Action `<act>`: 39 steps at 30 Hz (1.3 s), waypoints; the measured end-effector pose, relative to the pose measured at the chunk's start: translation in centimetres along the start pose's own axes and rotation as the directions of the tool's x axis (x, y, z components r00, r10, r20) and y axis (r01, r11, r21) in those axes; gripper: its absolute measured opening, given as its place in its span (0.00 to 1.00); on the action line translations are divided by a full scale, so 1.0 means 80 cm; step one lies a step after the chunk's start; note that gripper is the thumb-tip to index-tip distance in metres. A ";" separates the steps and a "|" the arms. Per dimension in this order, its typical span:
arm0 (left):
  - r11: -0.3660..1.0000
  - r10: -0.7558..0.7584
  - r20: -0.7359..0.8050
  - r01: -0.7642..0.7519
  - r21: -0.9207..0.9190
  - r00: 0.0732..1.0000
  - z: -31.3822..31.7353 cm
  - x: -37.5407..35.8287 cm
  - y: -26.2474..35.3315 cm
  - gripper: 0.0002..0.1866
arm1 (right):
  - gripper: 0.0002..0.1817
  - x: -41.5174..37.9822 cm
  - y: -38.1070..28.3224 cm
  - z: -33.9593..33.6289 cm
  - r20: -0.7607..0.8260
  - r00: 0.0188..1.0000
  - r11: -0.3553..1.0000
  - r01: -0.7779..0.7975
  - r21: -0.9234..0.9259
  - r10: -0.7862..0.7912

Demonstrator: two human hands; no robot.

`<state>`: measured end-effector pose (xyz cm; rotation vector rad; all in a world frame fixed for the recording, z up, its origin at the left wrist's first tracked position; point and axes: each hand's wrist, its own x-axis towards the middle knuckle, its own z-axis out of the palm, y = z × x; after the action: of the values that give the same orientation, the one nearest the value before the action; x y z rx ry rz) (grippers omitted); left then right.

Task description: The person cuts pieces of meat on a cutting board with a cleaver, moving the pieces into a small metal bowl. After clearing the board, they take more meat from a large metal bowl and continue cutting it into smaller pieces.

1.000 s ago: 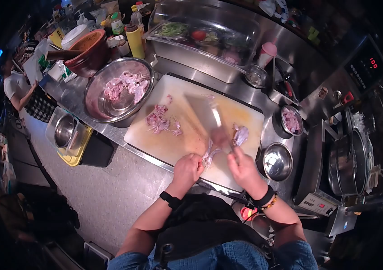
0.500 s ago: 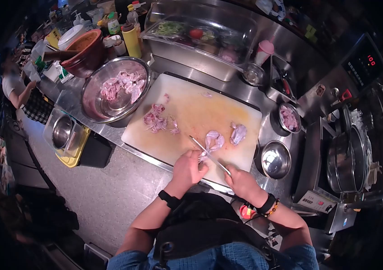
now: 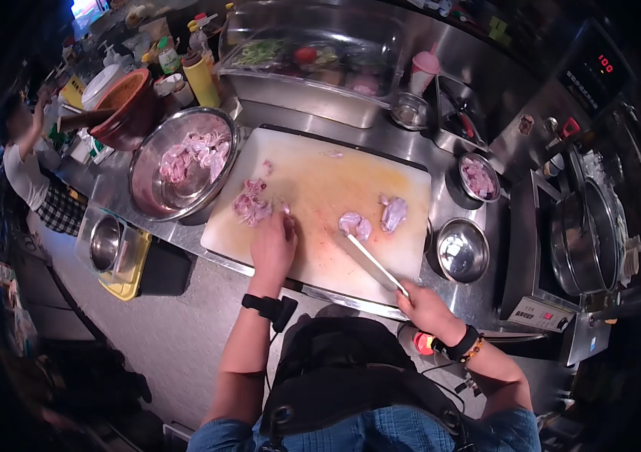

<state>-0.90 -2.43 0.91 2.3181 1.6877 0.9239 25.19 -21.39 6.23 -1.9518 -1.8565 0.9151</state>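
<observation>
My right hand (image 3: pixel 430 307) grips the handle of a kitchen knife (image 3: pixel 371 263). Its blade slants up and left over the cutting board (image 3: pixel 313 248), its tip at a raw, pale pink piece of meat (image 3: pixel 355 226) that looks like a skinned frog's leg part. Another bluish-pink meat piece (image 3: pixel 392 213) lies to the right. At the board's left, my left hand (image 3: pixel 274 245) has its fingers bent together beside a pile of thin pinkish trimmings (image 3: pixel 251 202). What its fingertips hold, if anything, is hidden.
A steel bowl (image 3: pixel 147 192) of raw meat stands left of the board. On the right are a small bowl of meat pieces (image 3: pixel 478 179), a shiny steel bowl (image 3: pixel 462 252) and a pot (image 3: pixel 584 248). A vegetable case (image 3: pixel 313 94) stands behind. Another person (image 3: pixel 30 177) is at far left.
My left hand has moved left from the middle meat piece to the trimmings pile. The knife has shifted slightly right and down, and the meat's thin end no longer shows.
</observation>
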 end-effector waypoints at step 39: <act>0.769 -0.087 0.730 0.511 -0.384 0.678 -0.001 -0.081 0.061 0.14 | 0.18 0.068 -0.024 -0.014 -0.159 0.983 0.987 0.113 0.118 -0.093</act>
<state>1.85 -10.09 0.54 1.5768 1.2010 0.3334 24.17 -15.66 6.95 -1.7801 -1.7508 0.8075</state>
